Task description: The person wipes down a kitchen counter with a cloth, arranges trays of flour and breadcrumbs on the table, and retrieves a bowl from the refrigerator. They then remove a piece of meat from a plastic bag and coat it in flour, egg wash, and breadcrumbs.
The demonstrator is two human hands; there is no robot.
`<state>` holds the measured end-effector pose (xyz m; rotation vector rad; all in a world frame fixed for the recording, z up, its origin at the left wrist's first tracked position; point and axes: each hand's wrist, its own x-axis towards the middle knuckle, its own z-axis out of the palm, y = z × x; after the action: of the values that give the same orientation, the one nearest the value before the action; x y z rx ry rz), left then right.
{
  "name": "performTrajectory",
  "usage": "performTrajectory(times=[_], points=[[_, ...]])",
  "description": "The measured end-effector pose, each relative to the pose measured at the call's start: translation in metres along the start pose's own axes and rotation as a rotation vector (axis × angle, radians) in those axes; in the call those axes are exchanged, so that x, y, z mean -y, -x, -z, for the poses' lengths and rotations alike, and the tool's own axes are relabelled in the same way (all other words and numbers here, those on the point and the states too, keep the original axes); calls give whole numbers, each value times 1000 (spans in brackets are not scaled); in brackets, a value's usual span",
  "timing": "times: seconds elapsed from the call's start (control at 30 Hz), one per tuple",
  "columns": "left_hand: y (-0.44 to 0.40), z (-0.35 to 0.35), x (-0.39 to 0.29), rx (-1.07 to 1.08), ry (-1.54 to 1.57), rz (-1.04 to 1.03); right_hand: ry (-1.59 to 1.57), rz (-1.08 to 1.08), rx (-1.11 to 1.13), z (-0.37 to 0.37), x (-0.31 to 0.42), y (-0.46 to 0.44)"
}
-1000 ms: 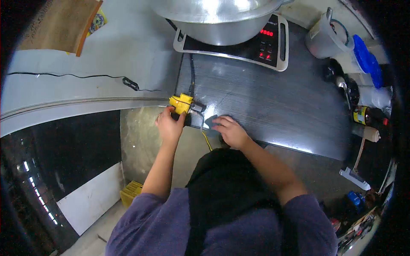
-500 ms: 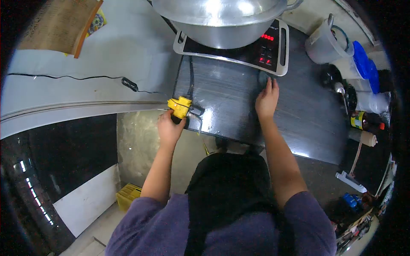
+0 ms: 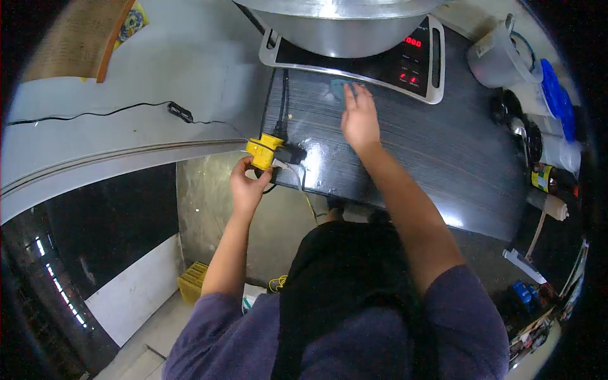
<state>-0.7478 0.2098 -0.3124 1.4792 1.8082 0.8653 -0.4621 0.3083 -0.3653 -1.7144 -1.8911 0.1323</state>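
My left hand (image 3: 247,185) pinches the lower end of a yellow extension socket (image 3: 263,151) at the left edge of the dark table. Plugs and cords are attached to the socket. My right hand (image 3: 361,120) is over the tabletop, its fingers pressed on a small blue-green cloth (image 3: 338,89) lying flat just in front of the induction cooker (image 3: 380,73). Part of the cloth is hidden beneath the fingers. On the cooker sits a large metal pot (image 3: 342,35), and red digits glow on its panel.
A black cord (image 3: 283,101) runs from the cooker to the socket. Plastic tubs with a blue lid (image 3: 557,95), a clear pitcher (image 3: 497,63) and a sauce bottle (image 3: 550,179) line the right side. A yellow crate (image 3: 192,283) stands on the floor at left.
My right hand has slid left with the cloth along the cooker's front. My left hand remains on the yellow socket, which has shifted only slightly in view.
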Motion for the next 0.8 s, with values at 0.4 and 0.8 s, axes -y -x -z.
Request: performTrajectory(times=[0.4, 0.8], points=[[-10, 36, -18, 75, 183, 144, -144, 149, 66, -58, 52, -54], [-18, 48, -21, 133, 202, 155, -317, 675, 341, -71, 64, -33]])
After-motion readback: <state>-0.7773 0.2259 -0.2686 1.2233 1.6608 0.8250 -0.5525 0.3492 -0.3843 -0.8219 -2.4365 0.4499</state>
